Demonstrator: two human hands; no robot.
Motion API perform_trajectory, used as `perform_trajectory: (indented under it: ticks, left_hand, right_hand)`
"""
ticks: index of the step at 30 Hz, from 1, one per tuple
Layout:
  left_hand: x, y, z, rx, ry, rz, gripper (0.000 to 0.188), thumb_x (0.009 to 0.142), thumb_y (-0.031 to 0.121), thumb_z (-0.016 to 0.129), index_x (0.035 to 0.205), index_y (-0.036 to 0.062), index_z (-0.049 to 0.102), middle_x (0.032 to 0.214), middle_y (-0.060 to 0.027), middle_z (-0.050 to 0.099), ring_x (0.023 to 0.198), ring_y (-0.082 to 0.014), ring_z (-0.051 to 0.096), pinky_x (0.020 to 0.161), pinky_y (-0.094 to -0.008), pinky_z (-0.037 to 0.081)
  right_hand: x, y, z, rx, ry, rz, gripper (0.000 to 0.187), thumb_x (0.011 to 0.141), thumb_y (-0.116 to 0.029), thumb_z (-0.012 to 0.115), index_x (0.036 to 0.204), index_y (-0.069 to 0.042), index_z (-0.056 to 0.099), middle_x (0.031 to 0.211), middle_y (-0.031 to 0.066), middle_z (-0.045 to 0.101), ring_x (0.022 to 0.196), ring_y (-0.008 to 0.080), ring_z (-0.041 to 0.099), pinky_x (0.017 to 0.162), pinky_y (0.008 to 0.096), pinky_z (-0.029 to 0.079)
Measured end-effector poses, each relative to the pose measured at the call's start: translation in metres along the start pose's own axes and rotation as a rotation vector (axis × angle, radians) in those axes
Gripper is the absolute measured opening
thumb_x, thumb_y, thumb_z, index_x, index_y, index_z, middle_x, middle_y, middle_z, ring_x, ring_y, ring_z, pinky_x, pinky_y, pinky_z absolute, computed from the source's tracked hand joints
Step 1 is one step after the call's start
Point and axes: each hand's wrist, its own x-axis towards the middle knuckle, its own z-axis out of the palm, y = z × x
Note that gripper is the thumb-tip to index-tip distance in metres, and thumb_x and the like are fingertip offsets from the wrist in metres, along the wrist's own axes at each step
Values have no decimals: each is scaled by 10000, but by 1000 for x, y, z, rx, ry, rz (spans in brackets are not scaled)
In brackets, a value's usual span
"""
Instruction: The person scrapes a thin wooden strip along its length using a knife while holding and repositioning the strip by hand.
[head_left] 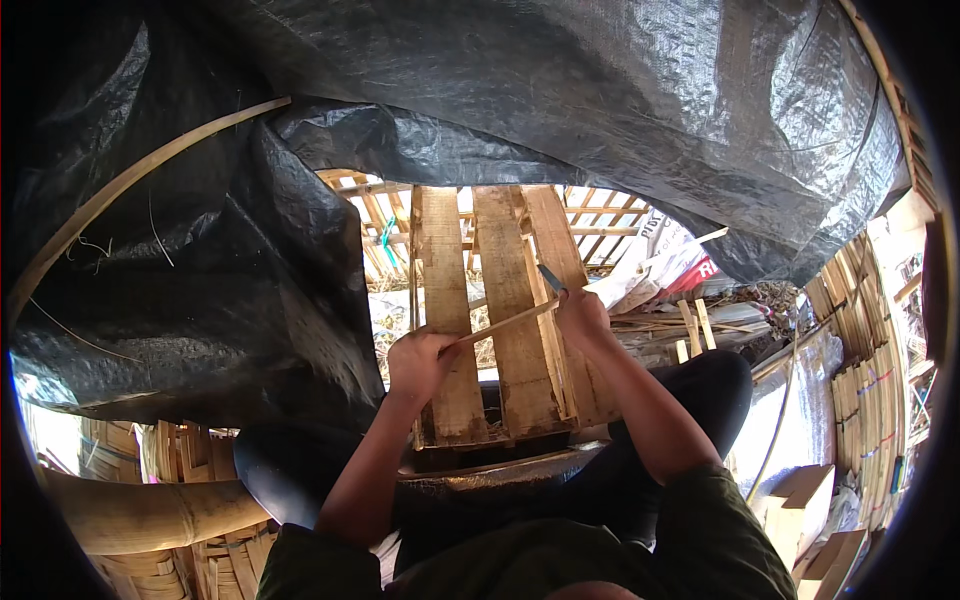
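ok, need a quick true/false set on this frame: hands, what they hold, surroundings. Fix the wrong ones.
1. The left hand grips a thin strip. True.
2. A blade sticks out of the left hand. False: the blade is in the right hand.
3. In this view the strip crosses in front of wooden planks. True.
4. The thick bamboo pole is at the upper right. False: the thick bamboo pole is at the lower left.
5. A dark tarp spans the top of the picture. True.
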Motion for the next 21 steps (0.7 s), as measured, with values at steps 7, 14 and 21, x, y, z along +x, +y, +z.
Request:
perform_trajectory:
  ticks: [7,14,21]
  left_hand:
    - [3,0,-4,10,1,8,151,780,269,731,861,144,754,757,-90,660,681,-281,654,635,-387,513]
    - [-1,1,4,-19,4,1,172,793,301,723,879,155,757,756,-108,636,683,-305,643,628,-414,510]
    - [0,5,0,-8,-11,-16,186,814,325,708,881,160,759,735,-93,620,666,-293,640,608,-400,504]
  right_hand:
    - [-5,-10,-8,18,-61,65,411,989,-301,393,1005,26,642,982,267,655,972,405,636,830,475,509]
    - [-7,0,-10,-24,-39,-17,386,993,-301,393,1031,1,630,943,254,660,921,410,638,815,491,505]
    - [-2,22,4,125,52,-102,410,975,-310,435,914,43,634,844,282,651,825,455,635,756,532,502]
